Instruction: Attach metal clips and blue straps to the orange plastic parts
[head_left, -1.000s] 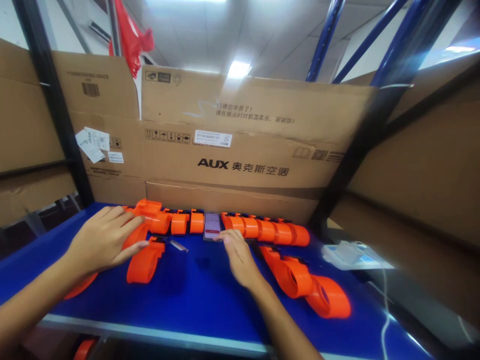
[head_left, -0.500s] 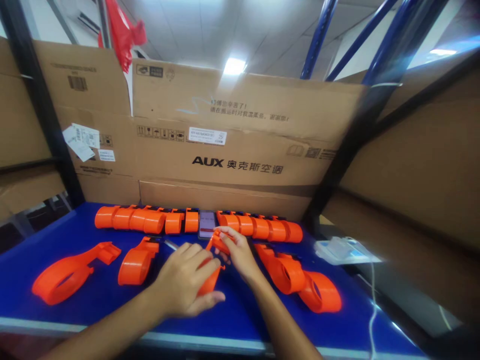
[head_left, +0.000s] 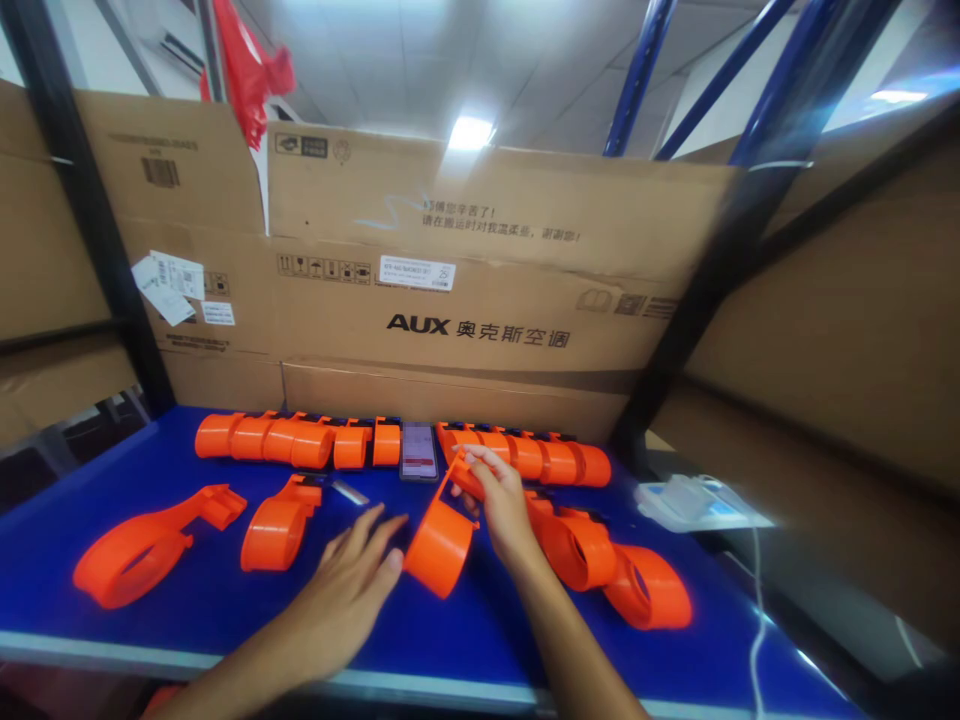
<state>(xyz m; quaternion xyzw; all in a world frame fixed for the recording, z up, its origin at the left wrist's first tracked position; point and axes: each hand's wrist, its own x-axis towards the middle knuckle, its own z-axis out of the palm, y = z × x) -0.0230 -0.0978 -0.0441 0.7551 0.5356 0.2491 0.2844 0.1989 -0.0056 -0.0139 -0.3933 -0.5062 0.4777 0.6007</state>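
My right hand [head_left: 504, 505] pinches the narrow upper end of an orange tape dispenser [head_left: 440, 547], whose wide ring hangs down over the blue table. Beside that ring is my left hand [head_left: 345, 590], fingers stretched and spread, holding nothing. Just beyond its fingertips lies a small shiny metal strip [head_left: 350, 493]. To the left stand one dispenser with a black piece at its top [head_left: 274, 530] and a plain orange one [head_left: 135, 565] lying on its side. Right of my right forearm rest more orange dispensers [head_left: 649, 590], partly overlapping.
A phone [head_left: 418, 450] stands at the back between two rows of orange dispensers [head_left: 281, 440]. Behind them rises a printed cardboard sheet [head_left: 480, 300]. Dark posts [head_left: 679, 310] flank the blue table [head_left: 225, 630]. A white device [head_left: 701, 500] with a cable is at the right.
My left hand has let go of the dispenser's ring and drawn back left, its fingers opening. My right hand has shifted slightly right and up, still gripping the dispenser.
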